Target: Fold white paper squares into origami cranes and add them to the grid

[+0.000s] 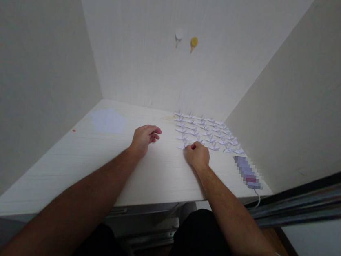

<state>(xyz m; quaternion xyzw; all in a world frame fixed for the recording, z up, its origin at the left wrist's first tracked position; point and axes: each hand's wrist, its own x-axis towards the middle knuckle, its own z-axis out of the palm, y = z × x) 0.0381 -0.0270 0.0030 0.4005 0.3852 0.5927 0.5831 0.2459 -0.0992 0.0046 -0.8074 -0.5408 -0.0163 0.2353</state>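
Several small folded paper cranes [208, 132] lie in rows on the far right part of a white desk [98, 165]. My right hand [197, 155] is closed at the near edge of those rows, its fingertips pinching a paper crane [187, 143]. Resting on the desk left of the cranes, my left hand [144, 137] has loosely curled fingers with nothing in them. A stack of pale lilac paper sheets [109, 121] sits at the far left of the desk.
A blurred flat object [248, 173] with a white cable [257, 199] lies near the desk's right edge. Walls close in on the left, back and right. Two small hooks [186, 39] hang on the back wall. A tiny red speck [74, 130] marks the desk at left.
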